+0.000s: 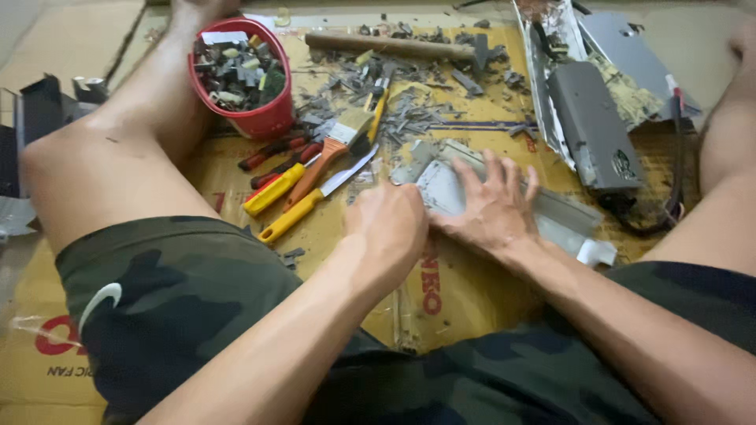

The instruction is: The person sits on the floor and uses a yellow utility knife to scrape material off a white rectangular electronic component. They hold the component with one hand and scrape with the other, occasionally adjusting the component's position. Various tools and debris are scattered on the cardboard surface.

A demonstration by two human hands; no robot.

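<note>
I sit on the floor with legs spread over flattened cardboard (pixel 441 307). My right hand (pixel 492 208) lies flat, fingers spread, on a grey metal panel (pixel 551 212) between my knees. My left hand (pixel 387 224) is curled into a fist at the panel's left edge; what it grips is hidden. Just left of it lie a yellow-handled knife (pixel 311 205), a yellow-handled tool (pixel 276 189) and a paintbrush with an orange handle (pixel 331 149).
A red bucket (pixel 264 118) of scrap parts stands by my left knee. A wooden-handled hammer (pixel 394 46) lies at the back among grey metal shards (pixel 409 110). A grey electronics box (pixel 591 126) with black cable sits at right. Red-handled screwdrivers (pixel 272 149) lie near the bucket.
</note>
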